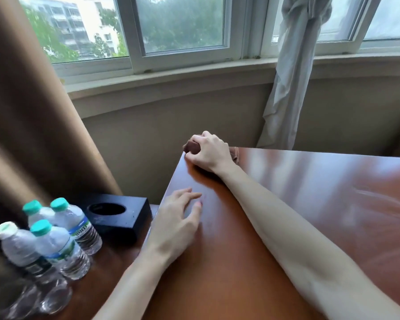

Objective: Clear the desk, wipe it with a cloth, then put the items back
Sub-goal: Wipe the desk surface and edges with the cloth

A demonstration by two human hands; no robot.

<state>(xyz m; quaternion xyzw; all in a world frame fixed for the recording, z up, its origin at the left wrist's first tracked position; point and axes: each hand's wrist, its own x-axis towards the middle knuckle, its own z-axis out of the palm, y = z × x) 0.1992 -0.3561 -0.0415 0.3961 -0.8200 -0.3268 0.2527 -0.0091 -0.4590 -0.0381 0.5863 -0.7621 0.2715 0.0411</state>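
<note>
A: Which step is shown?
B: Wiping, judging by the bare tabletop (275,215). The right hand (209,152) clenches a brown cloth (191,146) at the far corner; the left hand (178,218) rests flat, fingers relaxed.
A: And next?
B: Probably sweeping the cloth across, then returning the bottles (53,236) and black box (120,213) from the lower side surface.
A: Anything unclear?
B: The cloth is mostly hidden by the fingers.

Right hand (209,151) grips brown cloth (191,146) at desk (310,204) corner (12 o'clock); left hand (176,220) rests flat.
</note>
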